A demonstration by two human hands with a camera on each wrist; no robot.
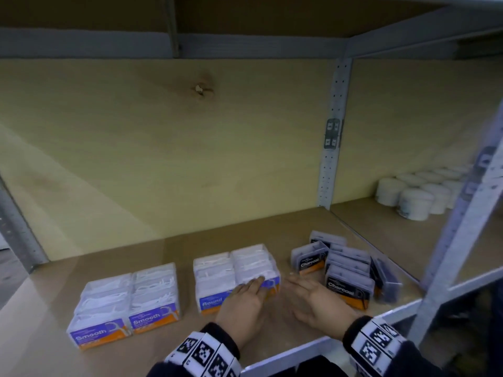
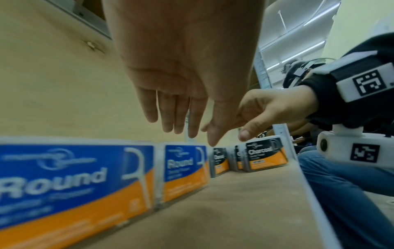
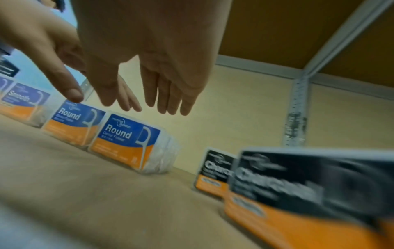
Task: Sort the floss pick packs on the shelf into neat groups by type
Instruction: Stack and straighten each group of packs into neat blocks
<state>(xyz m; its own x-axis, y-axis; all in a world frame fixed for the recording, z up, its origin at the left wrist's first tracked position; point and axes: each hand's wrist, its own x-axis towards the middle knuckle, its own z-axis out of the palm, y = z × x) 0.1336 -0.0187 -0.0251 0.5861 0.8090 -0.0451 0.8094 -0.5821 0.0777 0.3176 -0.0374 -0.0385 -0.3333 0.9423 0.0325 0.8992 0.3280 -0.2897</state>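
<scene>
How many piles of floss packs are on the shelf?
3. Smooth packs sit at the left, Round packs in the middle under the left hand, and messy Charcoal packs at the right.

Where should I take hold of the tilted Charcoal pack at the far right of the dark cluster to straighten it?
Probably pinch the tilted Charcoal pack across its two broad faces near the raised top edge, coming from above with the right hand. It leans against its neighbours, so only that top edge looks clear.

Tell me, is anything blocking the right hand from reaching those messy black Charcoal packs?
Nothing visible. The right hand hovers open beside the Charcoal packs, with only bare shelf between them.
</scene>
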